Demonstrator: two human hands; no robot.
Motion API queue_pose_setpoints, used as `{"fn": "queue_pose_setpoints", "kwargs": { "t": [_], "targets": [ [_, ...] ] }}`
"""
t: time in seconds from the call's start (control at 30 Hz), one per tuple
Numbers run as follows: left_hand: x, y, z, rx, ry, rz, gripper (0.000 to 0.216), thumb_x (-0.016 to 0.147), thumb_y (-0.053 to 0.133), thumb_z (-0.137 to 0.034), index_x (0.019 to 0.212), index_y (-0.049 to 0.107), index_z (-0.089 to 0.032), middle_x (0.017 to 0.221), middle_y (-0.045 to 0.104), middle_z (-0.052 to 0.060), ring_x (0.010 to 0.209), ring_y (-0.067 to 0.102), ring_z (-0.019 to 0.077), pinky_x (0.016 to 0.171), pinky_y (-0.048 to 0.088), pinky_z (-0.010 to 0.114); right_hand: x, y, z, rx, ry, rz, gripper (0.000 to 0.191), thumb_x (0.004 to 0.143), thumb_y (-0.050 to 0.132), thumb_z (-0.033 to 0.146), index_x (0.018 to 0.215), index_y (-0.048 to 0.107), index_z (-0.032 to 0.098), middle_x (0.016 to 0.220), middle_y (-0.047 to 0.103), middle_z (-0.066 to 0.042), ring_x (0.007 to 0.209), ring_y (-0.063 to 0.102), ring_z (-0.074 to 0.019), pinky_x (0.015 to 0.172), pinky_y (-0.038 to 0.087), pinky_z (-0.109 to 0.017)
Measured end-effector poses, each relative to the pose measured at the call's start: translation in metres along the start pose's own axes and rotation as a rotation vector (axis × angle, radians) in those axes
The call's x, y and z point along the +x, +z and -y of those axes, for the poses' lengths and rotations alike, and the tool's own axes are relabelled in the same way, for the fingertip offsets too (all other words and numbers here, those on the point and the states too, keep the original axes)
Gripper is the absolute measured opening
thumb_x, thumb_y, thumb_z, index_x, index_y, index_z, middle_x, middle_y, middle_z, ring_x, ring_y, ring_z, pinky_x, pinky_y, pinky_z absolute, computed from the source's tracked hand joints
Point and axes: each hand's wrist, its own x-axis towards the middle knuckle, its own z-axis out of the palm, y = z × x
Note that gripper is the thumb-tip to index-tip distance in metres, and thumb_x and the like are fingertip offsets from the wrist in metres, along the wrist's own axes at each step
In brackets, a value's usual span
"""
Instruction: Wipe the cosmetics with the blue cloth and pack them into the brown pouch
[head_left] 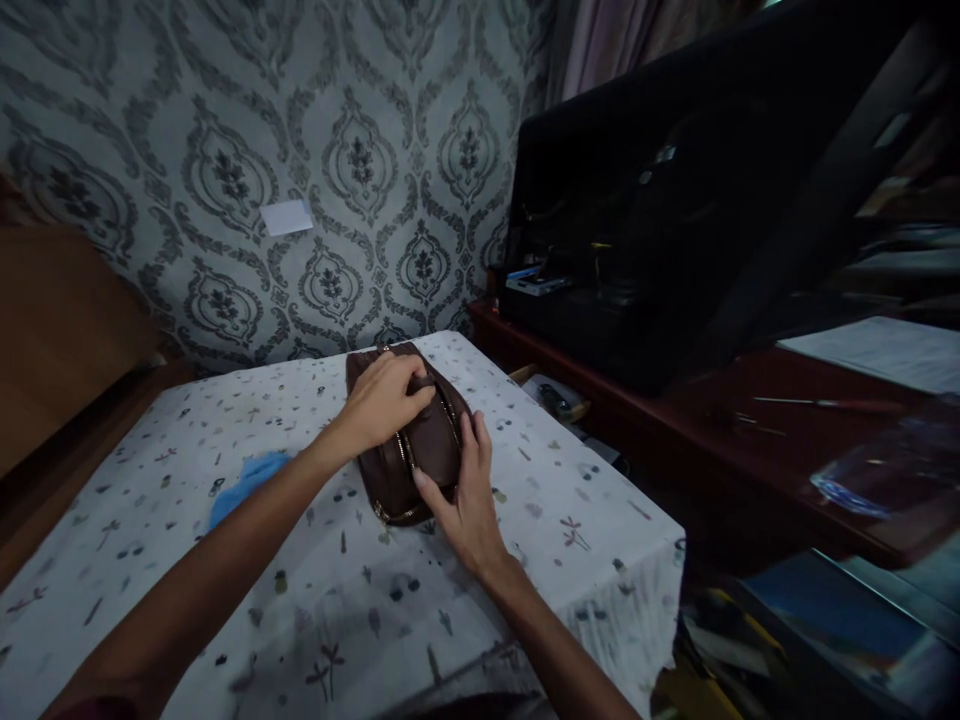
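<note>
A brown zippered bag (428, 452) with gold-coloured zips lies on the patterned white cloth. My left hand (384, 398) reaches over its top, fingers curled and thumb pressed around a short brown strap or tab. Its exact grip is partly hidden by the hand. My right hand (469, 500) grips the bag's near right part, thumb on top by the zip and fingers along the side. To the left, a blue cloth (247, 484) is partly behind my left forearm.
The white cloth (570, 480) covers a table or bed against a patterned wall. A dark red desk (750, 450) to the right carries a large black screen (637, 230), papers (885, 352) and a screwdriver-like tool (825, 404). A brown panel (67, 330) stands at the left.
</note>
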Motion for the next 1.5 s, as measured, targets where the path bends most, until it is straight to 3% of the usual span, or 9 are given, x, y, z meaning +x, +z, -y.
{"fn": "queue_pose_setpoints", "kwargs": {
  "t": [0.37,0.67,0.87,1.03,1.13,1.23,1.37,1.5],
  "targets": [
    [-0.028,0.014,-0.018,-0.057,0.006,-0.095,0.012,0.085,0.059,-0.017,0.075,0.053,-0.021,0.083,0.064,0.003,0.088,0.054,0.0229,0.078,0.040,0.037,0.001,0.018,-0.010,-0.114,-0.054,-0.053,0.086,0.094,0.053,0.044,0.158,-0.002,0.023,0.163,0.004,-0.021,0.152,0.011,-0.0367,0.115,0.030,-0.061],
    [-0.055,0.030,-0.040,-0.022,0.110,-0.156,0.018,0.091,0.052,-0.018,0.074,0.052,-0.022,0.080,0.062,0.003,0.084,0.052,0.0227,0.077,0.037,0.039,-0.001,0.024,-0.017,-0.096,-0.103,-0.047,0.086,0.096,0.048,0.040,0.157,-0.008,0.018,0.164,-0.003,-0.022,0.153,0.004,-0.0338,0.117,0.029,-0.058],
    [-0.077,0.039,-0.053,0.022,0.156,-0.168,0.019,0.094,0.045,-0.015,0.081,0.057,-0.021,0.080,0.059,0.005,0.081,0.050,0.0230,0.075,0.038,0.040,-0.001,0.011,-0.023,0.153,-0.072,-0.019,0.078,0.098,0.041,0.040,0.157,-0.002,0.014,0.165,0.006,-0.020,0.153,0.007,-0.0257,0.121,0.023,-0.052],
    [-0.095,0.050,-0.059,0.075,0.179,-0.186,0.020,0.094,0.042,-0.013,0.089,0.060,-0.020,0.082,0.059,0.006,0.081,0.050,0.0235,0.075,0.039,0.041,0.004,-0.019,-0.033,0.406,-0.014,0.197,0.099,0.085,0.058,0.049,0.158,0.000,0.013,0.166,0.006,-0.014,0.153,0.009,-0.0218,0.123,0.020,-0.043],
    [-0.105,0.059,-0.059,0.166,0.216,-0.202,0.019,0.093,0.044,-0.011,0.095,0.061,-0.018,0.082,0.061,0.007,0.082,0.052,0.0244,0.075,0.039,0.042,0.008,-0.029,-0.038,0.563,0.083,0.288,0.095,0.084,0.052,0.044,0.158,0.001,0.014,0.166,0.006,-0.009,0.153,0.013,-0.0190,0.123,0.022,-0.043],
    [-0.115,0.068,-0.058,0.274,0.241,-0.223,0.022,0.093,0.044,-0.010,0.106,0.062,-0.016,0.087,0.063,0.008,0.085,0.053,0.0248,0.076,0.040,0.042,0.010,-0.031,-0.038,0.758,0.177,0.263,0.089,0.082,0.048,0.040,0.158,0.008,0.017,0.166,0.014,-0.005,0.152,0.018,-0.0193,0.123,0.021,-0.044],
    [-0.125,0.078,-0.056,0.329,0.236,-0.262,0.025,0.092,0.044,-0.008,0.112,0.060,-0.010,0.091,0.064,0.009,0.086,0.053,0.0242,0.073,0.041,0.041,0.009,-0.026,-0.035,1.047,0.254,0.166,0.071,0.087,0.054,0.039,0.153,0.030,0.028,0.162,0.029,0.000,0.151,0.022,-0.0201,0.124,0.019,-0.042],
    [-0.131,0.083,-0.056,0.264,0.216,-0.277,0.028,0.093,0.044,-0.008,0.117,0.058,-0.008,0.095,0.064,0.010,0.091,0.052,0.0254,0.074,0.043,0.041,0.007,-0.021,-0.028,0.997,0.241,0.107,0.064,0.087,0.064,0.041,0.146,0.041,0.031,0.161,0.032,0.000,0.150,0.024,-0.0210,0.124,0.020,-0.042]
  ]
}}
